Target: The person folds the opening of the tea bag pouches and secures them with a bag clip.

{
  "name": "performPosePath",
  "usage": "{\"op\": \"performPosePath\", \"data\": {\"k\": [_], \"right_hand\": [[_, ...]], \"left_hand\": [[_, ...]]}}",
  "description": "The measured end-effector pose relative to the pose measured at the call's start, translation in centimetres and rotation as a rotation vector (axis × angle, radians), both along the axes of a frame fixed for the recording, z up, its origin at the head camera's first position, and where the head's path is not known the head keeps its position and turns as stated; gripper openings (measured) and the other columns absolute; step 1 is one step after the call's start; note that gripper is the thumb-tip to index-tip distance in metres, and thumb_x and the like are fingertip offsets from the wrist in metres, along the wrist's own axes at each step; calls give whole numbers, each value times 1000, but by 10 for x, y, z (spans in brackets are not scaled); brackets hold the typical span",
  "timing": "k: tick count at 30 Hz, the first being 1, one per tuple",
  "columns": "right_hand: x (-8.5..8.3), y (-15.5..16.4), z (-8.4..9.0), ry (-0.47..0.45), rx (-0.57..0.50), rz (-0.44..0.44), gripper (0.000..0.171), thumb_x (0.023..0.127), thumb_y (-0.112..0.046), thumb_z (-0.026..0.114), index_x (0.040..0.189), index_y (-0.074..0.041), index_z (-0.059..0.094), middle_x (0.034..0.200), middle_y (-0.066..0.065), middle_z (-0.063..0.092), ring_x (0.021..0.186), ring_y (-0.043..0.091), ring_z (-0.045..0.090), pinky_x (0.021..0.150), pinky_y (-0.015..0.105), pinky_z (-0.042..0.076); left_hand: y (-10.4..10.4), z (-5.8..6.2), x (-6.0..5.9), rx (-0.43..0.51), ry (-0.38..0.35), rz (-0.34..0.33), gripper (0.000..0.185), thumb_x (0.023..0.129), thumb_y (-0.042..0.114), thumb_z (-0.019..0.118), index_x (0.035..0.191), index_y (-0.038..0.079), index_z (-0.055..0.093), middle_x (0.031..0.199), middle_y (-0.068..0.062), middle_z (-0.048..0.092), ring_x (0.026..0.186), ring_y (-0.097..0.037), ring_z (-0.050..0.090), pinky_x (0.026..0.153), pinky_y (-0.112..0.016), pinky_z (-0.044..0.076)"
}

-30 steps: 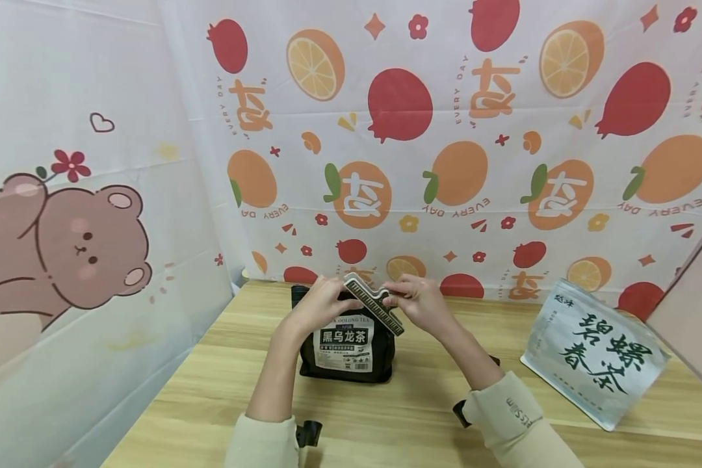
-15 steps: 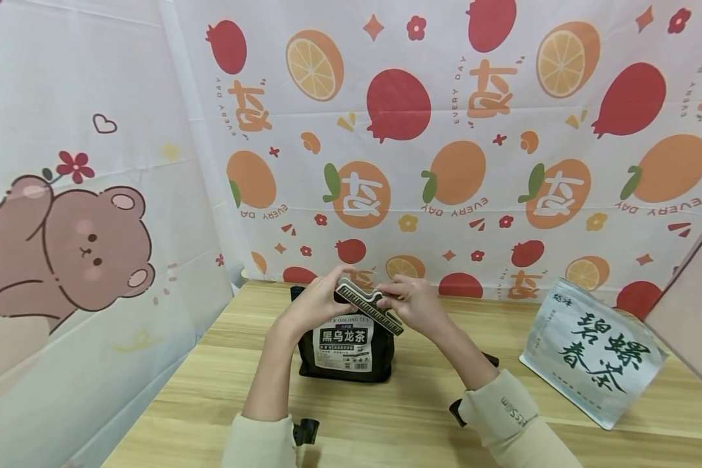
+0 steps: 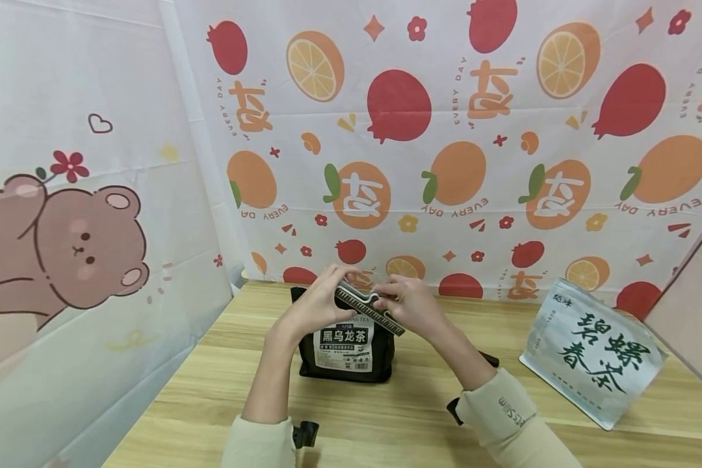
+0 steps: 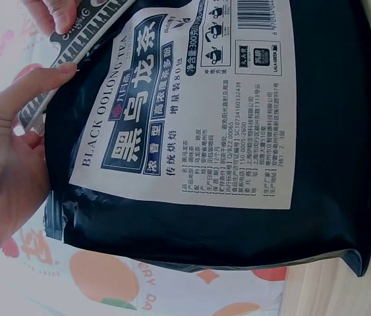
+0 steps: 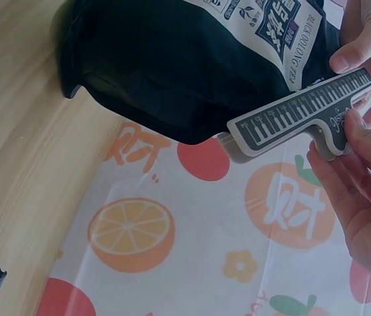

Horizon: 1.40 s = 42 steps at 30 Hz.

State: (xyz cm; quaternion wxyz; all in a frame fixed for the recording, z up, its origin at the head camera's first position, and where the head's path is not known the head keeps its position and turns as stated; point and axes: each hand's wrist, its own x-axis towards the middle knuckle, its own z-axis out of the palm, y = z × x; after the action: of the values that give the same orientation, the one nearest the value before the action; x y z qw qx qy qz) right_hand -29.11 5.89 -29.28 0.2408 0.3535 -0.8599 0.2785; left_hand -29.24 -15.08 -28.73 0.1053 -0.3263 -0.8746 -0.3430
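In the head view a black bag of oolong tea [image 3: 344, 370] with a white label stands upright on the table. A dark bag clip [image 5: 297, 108] with a piano-key pattern and pale edges slants across the bag's top. My right hand [image 3: 415, 305] pinches the clip's curved handle between thumb and fingers. At the clip's other end is my left hand [image 3: 312, 305], its thumb along the lower edge and its fingers curled round the upper edge. The left wrist view shows the left thumb [image 4: 63, 72] over the clip's edge, close to the bag's top edge.
A silver-white tea bag [image 3: 597, 354] with dark green characters leans at the right of the wooden table [image 3: 210, 396]. A small black object [image 3: 489, 359] lies behind my right forearm. A fruit-print cloth [image 3: 444, 188] hangs behind the table.
The clip's left end has dropped a little, so it slants less. My left hand has shifted slightly left, with its thumb lower and farther from its fingers. The bag stays put.
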Motion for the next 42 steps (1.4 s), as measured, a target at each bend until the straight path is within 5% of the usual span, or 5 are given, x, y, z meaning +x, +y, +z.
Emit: {"op": "performPosePath", "data": {"k": [12, 22, 27, 34, 42], "right_hand": [[6, -1, 2, -137, 67, -74, 25, 81, -20, 72, 104, -9, 69, 82, -3, 53, 68, 10, 49, 58, 23, 43], [7, 1, -2, -296, -3, -50, 39, 81, -20, 73, 117, -12, 61, 96, 0, 59, 86, 16, 55, 71, 30, 48], [5, 8, -12, -442, -29, -59, 44, 81, -19, 72, 122, -10, 56, 101, 2, 60, 92, 19, 57, 74, 33, 48], [2, 18, -32, -548, -3, 1, 27, 81, -19, 72, 102, -9, 58, 95, 3, 60, 92, 21, 57, 73, 38, 46], [2, 15, -54, -576, -33, 36, 72, 79, -21, 74, 137, -1, 38, 134, 17, 43, 123, 32, 38, 95, 47, 34]], "left_hand": [[-1, 2, 3, 26, 39, -7, 56, 75, 7, 76, 124, 9, 49, 112, -4, 47, 102, -17, 46, 86, -37, 41], [-25, 9, 10, -59, 128, 137, 47, 73, 16, 79, 115, 9, 58, 108, -3, 60, 104, -23, 49, 91, -45, 31], [-45, 9, 14, 42, -35, 126, 45, 78, 18, 76, 118, 10, 57, 113, -4, 56, 110, -24, 45, 93, -46, 32], [-68, -3, 10, 194, -297, 62, 54, 82, 16, 71, 128, 7, 43, 126, -14, 45, 121, -34, 37, 97, -53, 26], [-78, -22, 9, 119, -573, 94, 91, 79, 26, 73, 143, -1, 14, 143, -25, 21, 128, -43, 25, 94, -54, 32]]}}
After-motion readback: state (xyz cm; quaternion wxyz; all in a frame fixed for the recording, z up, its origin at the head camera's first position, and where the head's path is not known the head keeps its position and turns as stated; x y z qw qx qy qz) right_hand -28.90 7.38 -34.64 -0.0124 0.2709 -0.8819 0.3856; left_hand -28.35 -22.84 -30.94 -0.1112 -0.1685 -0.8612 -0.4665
